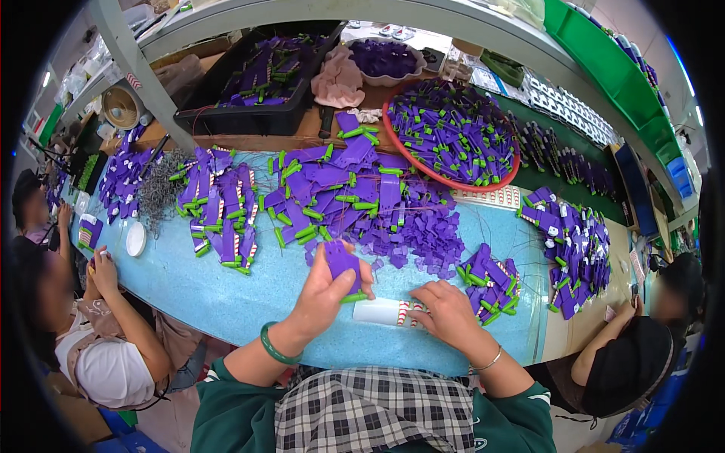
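Observation:
My left hand [321,291] is closed round a flat purple plastic piece [341,264] with a bright green end, held up above the blue tabletop. My right hand [445,309] rests low on the table, thumb and fingers closing on a white strip of red-striped stickers [377,312]. Whether a single sticker is between those fingertips is too small to tell. Just beyond my hands lies a heap of small purple pieces [423,234], merging into a larger pile of purple parts with green ends [332,181]. A smaller pile of similar parts [491,283] sits beside my right hand.
A red-rimmed basket [518,167] full of purple parts stands at the back, near a black bin [260,121]. More parts lie in piles at left [223,200] and right [570,249]. A person sits on either side. Overhead runs a shelf beam [317,19].

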A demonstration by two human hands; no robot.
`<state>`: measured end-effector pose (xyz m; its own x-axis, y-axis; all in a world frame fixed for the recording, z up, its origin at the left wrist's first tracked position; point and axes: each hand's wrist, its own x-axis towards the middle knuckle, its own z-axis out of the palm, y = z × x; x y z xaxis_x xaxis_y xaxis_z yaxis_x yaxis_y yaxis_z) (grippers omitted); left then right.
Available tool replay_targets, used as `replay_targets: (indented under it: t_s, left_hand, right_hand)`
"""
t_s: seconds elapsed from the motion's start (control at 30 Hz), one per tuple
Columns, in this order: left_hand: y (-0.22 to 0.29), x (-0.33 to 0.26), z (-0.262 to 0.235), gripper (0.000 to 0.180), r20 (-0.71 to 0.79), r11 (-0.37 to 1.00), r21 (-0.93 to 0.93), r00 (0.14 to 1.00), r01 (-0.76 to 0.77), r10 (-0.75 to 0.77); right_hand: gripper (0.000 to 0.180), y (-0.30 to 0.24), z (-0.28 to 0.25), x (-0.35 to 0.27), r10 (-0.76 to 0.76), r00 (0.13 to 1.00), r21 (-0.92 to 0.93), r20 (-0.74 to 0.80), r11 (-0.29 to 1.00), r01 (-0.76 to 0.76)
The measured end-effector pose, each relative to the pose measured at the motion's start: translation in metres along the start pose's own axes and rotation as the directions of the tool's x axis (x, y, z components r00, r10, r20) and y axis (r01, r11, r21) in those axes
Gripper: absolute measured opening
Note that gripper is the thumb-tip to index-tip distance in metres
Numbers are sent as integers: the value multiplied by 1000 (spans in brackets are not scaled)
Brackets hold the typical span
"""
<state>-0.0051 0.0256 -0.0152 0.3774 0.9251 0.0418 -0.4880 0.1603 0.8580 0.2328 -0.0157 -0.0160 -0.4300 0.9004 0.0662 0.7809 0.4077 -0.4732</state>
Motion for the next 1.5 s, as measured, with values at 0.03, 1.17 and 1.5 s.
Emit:
replay_targets:
  t_s: [0.03,1.17,1.5]
  left_hand:
    - [-4,-7,2,27,-11,999,19,1000,28,-28]
    - [-27,-18,30,18,37,930,181,943,319,-331]
    - [-30,-20,35,38,104,863,-249,898,439,-427]
  right_hand:
    - [26,-4,4,2,37,999,-25,-10,999,-37]
    - [17,-24,13,-5,245,958,799,-147,601,-30]
    - [11,-26,28,-1,426,903,944,-55,316,-91]
